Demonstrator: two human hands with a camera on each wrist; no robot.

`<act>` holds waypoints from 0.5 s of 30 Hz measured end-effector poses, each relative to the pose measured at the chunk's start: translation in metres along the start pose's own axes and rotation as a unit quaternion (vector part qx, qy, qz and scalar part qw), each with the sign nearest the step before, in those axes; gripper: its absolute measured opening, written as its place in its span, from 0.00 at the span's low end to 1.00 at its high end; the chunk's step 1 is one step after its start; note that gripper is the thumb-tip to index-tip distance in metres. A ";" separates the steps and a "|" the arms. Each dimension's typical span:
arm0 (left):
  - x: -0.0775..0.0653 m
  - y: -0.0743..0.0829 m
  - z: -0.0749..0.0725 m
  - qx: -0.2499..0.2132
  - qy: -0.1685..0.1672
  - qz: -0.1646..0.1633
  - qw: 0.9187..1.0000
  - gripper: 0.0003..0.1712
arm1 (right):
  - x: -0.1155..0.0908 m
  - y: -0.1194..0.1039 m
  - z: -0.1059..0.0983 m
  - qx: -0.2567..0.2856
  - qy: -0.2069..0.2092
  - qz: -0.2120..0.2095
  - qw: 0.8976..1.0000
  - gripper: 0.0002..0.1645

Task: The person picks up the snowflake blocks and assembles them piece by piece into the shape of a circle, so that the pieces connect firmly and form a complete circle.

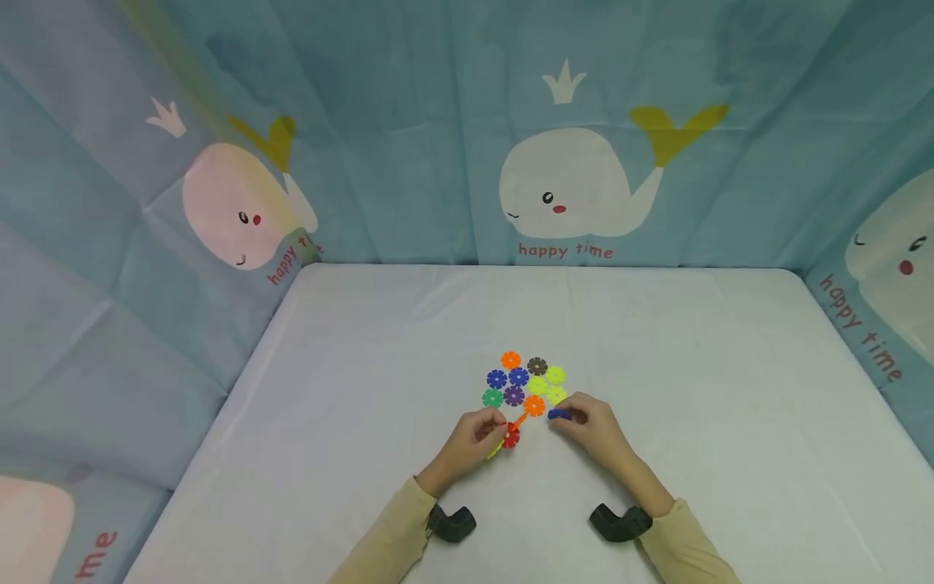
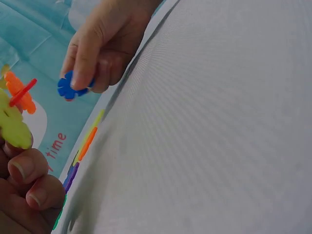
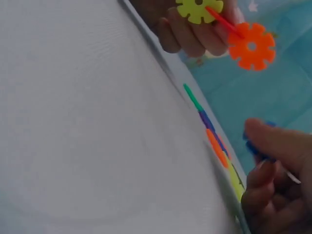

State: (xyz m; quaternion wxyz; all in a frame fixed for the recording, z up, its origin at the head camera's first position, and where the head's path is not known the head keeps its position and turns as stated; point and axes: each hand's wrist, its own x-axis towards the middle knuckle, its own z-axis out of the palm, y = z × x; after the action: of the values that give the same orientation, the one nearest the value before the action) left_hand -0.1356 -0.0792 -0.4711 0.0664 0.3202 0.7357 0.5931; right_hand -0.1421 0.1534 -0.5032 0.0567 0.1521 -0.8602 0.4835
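Note:
My left hand point(image 1: 470, 442) pinches a small chain of notched plastic snowflake discs slotted together. In the right wrist view a yellow disc point(image 3: 197, 10) sits at the fingers, a red disc point(image 3: 222, 21) shows edge-on beside it, and an orange disc point(image 3: 252, 46) stands out at the far end. Thumb and fingers of my right hand point(image 1: 600, 430) grip a blue snowflake disc point(image 1: 559, 414), partly covered by the fingertips. That blue disc point(image 2: 67, 87) is apart from the chain, to its right.
Loose snowflake discs lie flat just beyond the hands: an orange one point(image 1: 511, 359), a dark brown one point(image 1: 537, 367), a green one point(image 1: 492, 398), a purple one point(image 1: 514, 395), plus several blue and yellow ones. The white table point(image 1: 365, 349) meets a blue whale-print curtain point(image 1: 409, 162) at its back.

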 end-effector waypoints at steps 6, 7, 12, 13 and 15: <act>0.001 -0.001 0.003 0.008 -0.016 0.013 1.000 0.03 | -0.003 -0.005 0.003 0.196 -0.042 0.064 0.978 0.11; 0.001 -0.001 0.003 0.010 -0.017 0.013 1.000 0.03 | -0.004 -0.007 0.004 0.223 -0.050 0.065 0.971 0.11; 0.001 0.000 0.002 0.027 -0.012 0.024 0.999 0.03 | -0.003 -0.020 0.004 0.279 -0.078 0.014 0.957 0.03; 0.001 0.000 0.002 0.030 -0.009 0.027 0.999 0.03 | -0.003 -0.022 0.004 0.286 -0.083 -0.001 0.955 0.03; 0.001 0.000 0.001 0.037 -0.002 0.031 0.999 0.04 | -0.001 -0.021 0.006 0.300 -0.099 -0.032 0.948 0.05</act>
State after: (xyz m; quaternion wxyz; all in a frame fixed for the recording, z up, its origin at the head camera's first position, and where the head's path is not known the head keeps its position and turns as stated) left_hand -0.1360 -0.0778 -0.4715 0.0374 0.3467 0.7469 0.5662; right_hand -0.1343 0.1385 -0.4895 -0.0613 0.2365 -0.6715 0.6995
